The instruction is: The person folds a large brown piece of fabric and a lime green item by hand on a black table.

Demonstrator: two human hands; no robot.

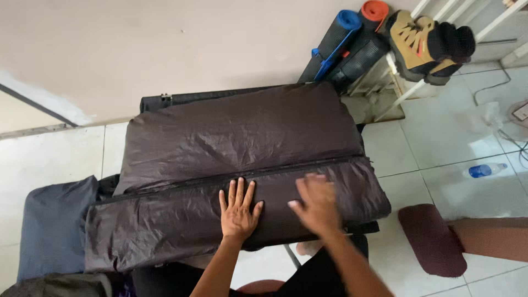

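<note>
Fingers of both the left hand (238,212) and right hand (314,203) spread flat on the dark sleeping bag (236,165).

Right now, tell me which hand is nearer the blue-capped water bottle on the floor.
The right hand. It presses the dark brown folded fabric on the side toward the water bottle; the left hand lies flat farther from it.
</note>
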